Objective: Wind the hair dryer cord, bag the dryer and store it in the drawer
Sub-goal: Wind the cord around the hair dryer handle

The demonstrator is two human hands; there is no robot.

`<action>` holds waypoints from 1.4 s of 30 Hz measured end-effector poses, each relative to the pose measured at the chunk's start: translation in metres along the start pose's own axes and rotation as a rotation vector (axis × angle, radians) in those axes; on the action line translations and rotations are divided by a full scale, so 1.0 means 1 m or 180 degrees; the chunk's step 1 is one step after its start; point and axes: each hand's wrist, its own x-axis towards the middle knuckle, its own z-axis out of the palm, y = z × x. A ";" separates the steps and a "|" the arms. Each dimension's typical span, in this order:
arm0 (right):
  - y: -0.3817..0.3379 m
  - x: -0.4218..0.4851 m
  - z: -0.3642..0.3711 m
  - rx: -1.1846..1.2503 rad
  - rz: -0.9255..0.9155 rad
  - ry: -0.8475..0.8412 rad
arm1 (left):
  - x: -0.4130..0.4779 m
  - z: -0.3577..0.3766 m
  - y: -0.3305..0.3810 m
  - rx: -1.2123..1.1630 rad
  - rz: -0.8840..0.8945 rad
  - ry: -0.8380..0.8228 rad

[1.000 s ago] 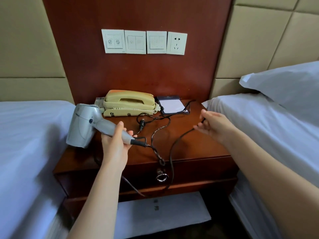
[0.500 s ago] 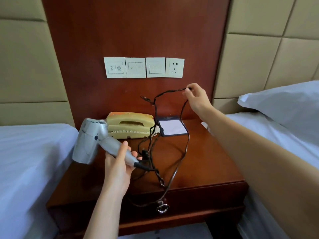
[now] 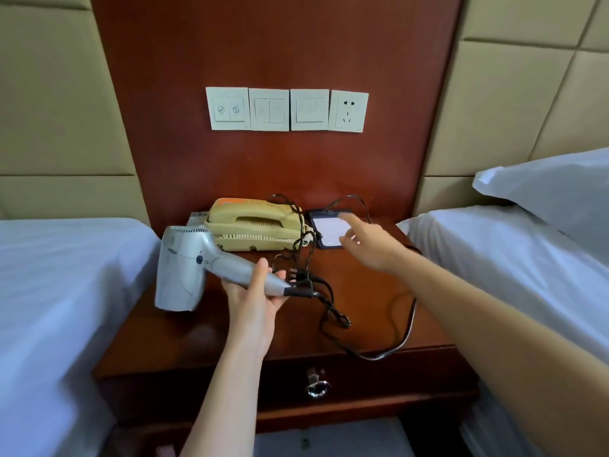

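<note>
While L hand [image 3: 253, 293] grips dryer [image 3: 184, 262], R hand [image 3: 369, 245] hovers splayed, empty, over nightstand [image 3: 370, 306].

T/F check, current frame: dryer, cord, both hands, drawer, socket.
1. The left hand grips the hair dryer by its handle. True.
2. The cord is wound round the dryer. False: it lies loose across the nightstand and the phone.
3. The right hand pinches the cord. False: its fingers are extended, holding nothing.
4. The drawer is shut. True.
5. A plug sits in the wall socket. False: it is empty.
</note>
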 end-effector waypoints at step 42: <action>-0.133 -0.091 0.078 0.2520 -0.0934 -0.1137 | -0.033 -0.052 0.065 0.0439 0.0462 0.0124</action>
